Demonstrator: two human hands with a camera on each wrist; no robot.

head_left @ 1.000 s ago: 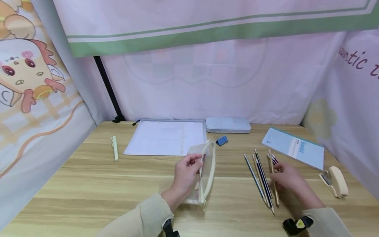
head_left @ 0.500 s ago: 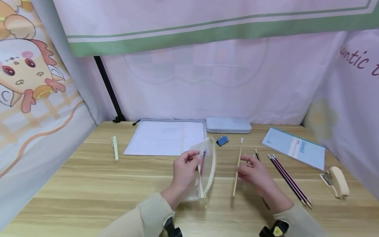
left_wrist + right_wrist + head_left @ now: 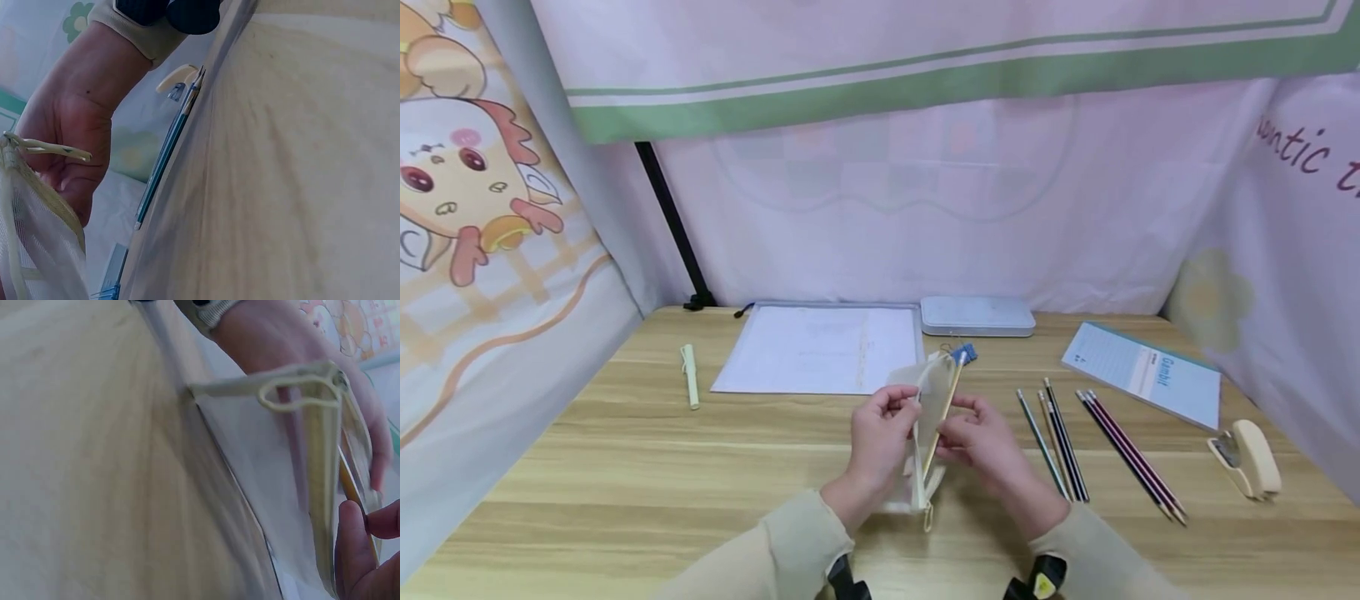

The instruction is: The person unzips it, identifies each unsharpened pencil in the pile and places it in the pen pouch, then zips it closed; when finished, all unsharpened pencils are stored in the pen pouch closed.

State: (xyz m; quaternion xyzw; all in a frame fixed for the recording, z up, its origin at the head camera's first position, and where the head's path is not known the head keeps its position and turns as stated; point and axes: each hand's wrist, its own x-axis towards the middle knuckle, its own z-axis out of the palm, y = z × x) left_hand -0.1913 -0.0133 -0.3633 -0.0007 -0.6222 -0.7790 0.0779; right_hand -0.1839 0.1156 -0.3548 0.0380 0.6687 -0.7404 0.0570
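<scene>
My left hand point(image 3: 880, 433) pinches one edge of a see-through mesh zip pouch point(image 3: 897, 500), which stands on the table with its mouth open. My right hand point(image 3: 992, 446) pinches a yellowish pencil point(image 3: 951, 392) at the pouch's mouth. In the right wrist view, the pencil point(image 3: 351, 480) slants in between the pouch's zip edges point(image 3: 322, 487), held by thumb and finger. A pinkish stick shape point(image 3: 294, 444) shows through the mesh. In the left wrist view, a zip pull point(image 3: 56, 149) hangs at the pouch's corner, and the left fingers are mostly out of sight.
Several pencils point(image 3: 1063, 446) lie right of the hands, with dark red ones point(image 3: 1131, 454) beyond. Farther right are a stapler point(image 3: 1255, 458) and a blue notebook point(image 3: 1142, 375). At the back lie a document folder point(image 3: 812, 350), a pale case point(image 3: 977, 317) and a blue binder clip point(image 3: 966, 353). A pen point(image 3: 690, 377) lies left.
My right hand has picked up the yellowish pencil from the right and carried it left to the pouch's mouth. My left hand has stayed at the pouch, shifting slightly.
</scene>
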